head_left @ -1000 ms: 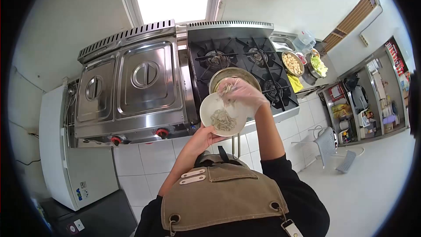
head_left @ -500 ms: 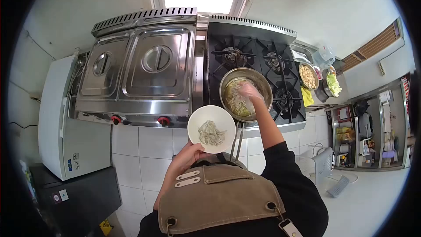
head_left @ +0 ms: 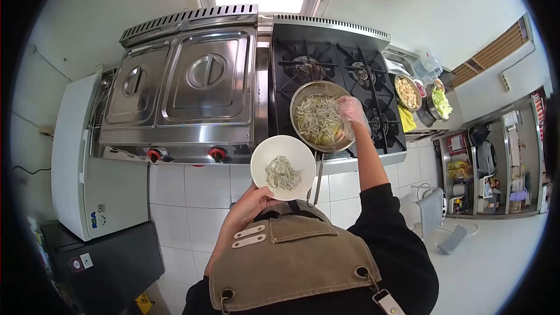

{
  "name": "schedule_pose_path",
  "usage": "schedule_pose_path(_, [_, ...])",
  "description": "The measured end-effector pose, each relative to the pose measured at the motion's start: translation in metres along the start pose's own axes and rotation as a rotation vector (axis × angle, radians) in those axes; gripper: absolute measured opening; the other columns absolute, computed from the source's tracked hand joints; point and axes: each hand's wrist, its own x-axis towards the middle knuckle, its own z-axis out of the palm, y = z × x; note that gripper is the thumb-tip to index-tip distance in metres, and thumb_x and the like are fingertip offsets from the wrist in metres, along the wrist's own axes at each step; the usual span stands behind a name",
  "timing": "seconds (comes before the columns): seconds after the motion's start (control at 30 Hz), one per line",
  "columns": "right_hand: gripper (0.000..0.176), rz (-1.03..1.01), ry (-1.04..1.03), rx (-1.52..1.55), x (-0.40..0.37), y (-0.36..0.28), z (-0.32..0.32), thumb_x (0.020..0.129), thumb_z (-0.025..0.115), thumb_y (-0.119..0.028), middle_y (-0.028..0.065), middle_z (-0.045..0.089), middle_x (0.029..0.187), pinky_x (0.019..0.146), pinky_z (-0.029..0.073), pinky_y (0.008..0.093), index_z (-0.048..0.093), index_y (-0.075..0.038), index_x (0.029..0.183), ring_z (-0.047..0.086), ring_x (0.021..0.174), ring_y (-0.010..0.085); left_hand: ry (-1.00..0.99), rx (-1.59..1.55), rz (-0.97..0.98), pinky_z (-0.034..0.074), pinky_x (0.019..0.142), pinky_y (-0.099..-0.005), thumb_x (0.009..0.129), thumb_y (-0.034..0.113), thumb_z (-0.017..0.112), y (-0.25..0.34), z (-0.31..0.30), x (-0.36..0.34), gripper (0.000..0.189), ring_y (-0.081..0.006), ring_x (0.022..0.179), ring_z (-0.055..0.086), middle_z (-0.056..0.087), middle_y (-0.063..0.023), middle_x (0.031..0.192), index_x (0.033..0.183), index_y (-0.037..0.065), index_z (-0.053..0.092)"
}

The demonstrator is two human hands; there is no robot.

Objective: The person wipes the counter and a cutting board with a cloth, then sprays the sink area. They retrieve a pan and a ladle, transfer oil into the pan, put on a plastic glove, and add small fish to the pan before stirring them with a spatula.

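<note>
My left hand grips the white bowl at its near left edge, thumb over the rim. A small heap of thin, silvery-grey strips like tiny fish lies in the bowl. Right of it on the stove stands a metal pan, its long handle pointing toward me. More of the pale strips are spread over yellowish liquid in the pan. My right hand, in a clear plastic glove, is over the pan's right rim with its fingers loosely apart and nothing visible in them.
Black burner grates surround the pan. Lidded steel wells are on the left. At the right stand a bowl of pale chunks, a yellow cloth and green leaves. A shelf unit stands farther right.
My right hand has moved from the middle of the pan to its right rim, uncovering the strips there. The bowl stays in my left hand, nearly still.
</note>
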Motion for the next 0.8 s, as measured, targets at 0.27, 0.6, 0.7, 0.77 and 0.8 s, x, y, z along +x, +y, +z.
schedule_pose_path(0.27, [0.035, -0.460, 0.094, 0.288, -0.036, 0.034, 0.007, 0.074, 0.046, 0.001, 0.0205, 0.064, 0.089, 0.076, 0.046, 0.0316, 0.062, -0.006, 0.104, 0.062, 0.086, 0.0308, -0.068, 0.045, -0.030, 0.050, 0.090, -0.0339, 0.077, 0.000, 0.043, -0.006, 0.001, 0.004, 0.055, -0.0265, 0.107, 0.056, 0.048, -0.0186, 0.123, 0.130, -0.006, 0.028])
schedule_pose_path(0.6, [0.030, -0.558, -0.167, 0.140, -0.201, -0.118, -0.066, 0.080, 0.050, -0.004, 0.0161, 0.062, 0.103, 0.082, 0.049, 0.0350, 0.061, -0.006, 0.107, 0.060, 0.092, 0.0326, -0.106, 0.046, 0.019, 0.052, 0.087, -0.0350, 0.078, 0.001, 0.049, 0.004, 0.016, 0.025, 0.059, -0.0268, 0.103, 0.059, 0.049, -0.0177, 0.121, 0.132, 0.001, 0.025])
schedule_pose_path(0.7, [0.028, -0.814, -0.153, -0.157, -0.207, -0.109, -0.030, 0.078, 0.050, -0.005, 0.0171, 0.062, 0.098, 0.080, 0.047, 0.0375, 0.063, -0.008, 0.103, 0.060, 0.088, 0.0332, -0.204, 0.053, -0.061, 0.050, 0.089, -0.0375, 0.080, 0.002, 0.047, 0.006, 0.013, 0.033, 0.073, -0.0262, 0.107, 0.055, 0.041, -0.0160, 0.128, 0.140, 0.012, 0.007])
schedule_pose_path(0.77, [0.029, -0.878, -0.165, -0.157, -0.217, -0.105, -0.011, 0.077, 0.050, -0.004, 0.0185, 0.060, 0.095, 0.077, 0.046, 0.0404, 0.063, -0.009, 0.102, 0.059, 0.087, 0.0342, -0.255, 0.103, -0.079, 0.050, 0.089, -0.0377, 0.082, 0.003, 0.047, 0.008, 0.013, 0.033, 0.073, -0.0260, 0.105, 0.057, 0.042, -0.0164, 0.127, 0.140, 0.012, 0.006])
schedule_pose_path(0.8, [0.029, -0.880, -0.164, -0.156, -0.224, -0.106, -0.010, 0.077, 0.050, -0.004, 0.0185, 0.060, 0.095, 0.077, 0.046, 0.0404, 0.063, -0.009, 0.102, 0.059, 0.087, 0.0342, -0.255, 0.104, -0.077, 0.050, 0.089, -0.0377, 0.082, 0.003, 0.047, 0.009, 0.015, 0.032, 0.073, -0.0260, 0.105, 0.057, 0.042, -0.0164, 0.127, 0.140, 0.012, 0.006])
